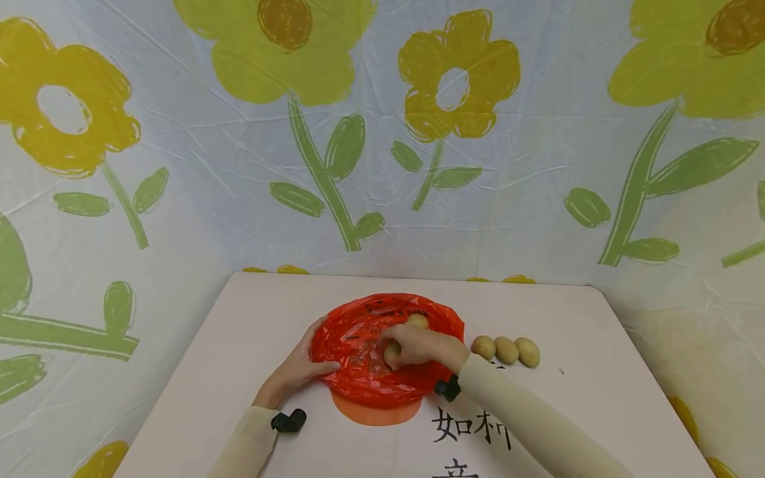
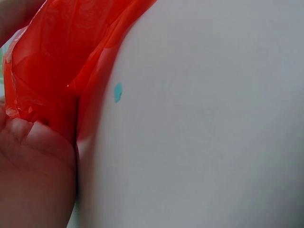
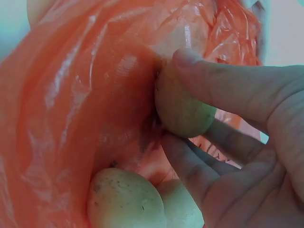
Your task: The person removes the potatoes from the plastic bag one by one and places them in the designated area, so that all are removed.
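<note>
A red plastic bag [image 1: 358, 392] lies spread wide on the table, its mouth facing up. My left hand [image 1: 301, 365] holds the bag's left rim, thumb over the inner side and fingers around the outside. In the left wrist view the red film [image 2: 52, 61] lies against that palm. My right hand [image 1: 418, 346] reaches into the bag and pinches a potato [image 3: 183, 102] between thumb and fingers. Beneath it in the right wrist view sits another potato [image 3: 126, 199], with one more [image 3: 180, 204] partly hidden by the fingers.
To the right of the bag three potatoes stand in a row: a left one [image 1: 483, 348], a middle one [image 1: 507, 350] and a right one [image 1: 528, 352]. The pale table [image 1: 209, 372] bears black characters and an orange shape. A flowered cloth [image 1: 382, 232] hangs behind.
</note>
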### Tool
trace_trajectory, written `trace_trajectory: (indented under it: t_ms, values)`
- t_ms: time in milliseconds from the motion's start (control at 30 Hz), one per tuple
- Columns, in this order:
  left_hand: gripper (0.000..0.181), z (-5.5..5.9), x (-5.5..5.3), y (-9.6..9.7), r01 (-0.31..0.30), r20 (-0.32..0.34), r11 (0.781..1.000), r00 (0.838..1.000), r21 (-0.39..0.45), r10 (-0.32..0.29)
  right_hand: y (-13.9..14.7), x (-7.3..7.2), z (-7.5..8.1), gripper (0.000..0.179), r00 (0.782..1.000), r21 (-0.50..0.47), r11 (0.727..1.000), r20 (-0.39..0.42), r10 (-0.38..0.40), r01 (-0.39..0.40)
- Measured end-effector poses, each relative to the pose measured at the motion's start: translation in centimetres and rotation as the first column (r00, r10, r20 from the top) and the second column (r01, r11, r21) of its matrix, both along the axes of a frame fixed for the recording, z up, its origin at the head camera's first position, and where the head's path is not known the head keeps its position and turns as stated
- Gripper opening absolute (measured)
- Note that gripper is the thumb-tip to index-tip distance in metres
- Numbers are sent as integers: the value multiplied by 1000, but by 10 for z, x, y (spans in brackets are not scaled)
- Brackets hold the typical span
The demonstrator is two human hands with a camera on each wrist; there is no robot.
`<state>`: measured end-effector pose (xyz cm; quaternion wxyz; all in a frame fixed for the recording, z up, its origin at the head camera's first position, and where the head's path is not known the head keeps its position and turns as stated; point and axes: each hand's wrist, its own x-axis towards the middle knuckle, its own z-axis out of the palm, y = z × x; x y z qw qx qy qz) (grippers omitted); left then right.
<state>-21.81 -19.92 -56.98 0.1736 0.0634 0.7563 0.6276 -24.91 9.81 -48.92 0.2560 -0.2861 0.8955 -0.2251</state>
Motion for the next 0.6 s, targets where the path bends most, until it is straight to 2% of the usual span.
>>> trace_trajectory:
  t_ms: [233, 600]
  values:
    - [107, 0, -1, -1, 2, 4, 1000, 1000, -2, -2, 2, -2, -1, 43, 1000, 41, 999, 17, 22, -22]
    - [109, -1, -1, 0, -8, 0, 1000, 1000, 16, 8, 6, -4, -4, 37, 999, 0, 1000, 34, 16, -16]
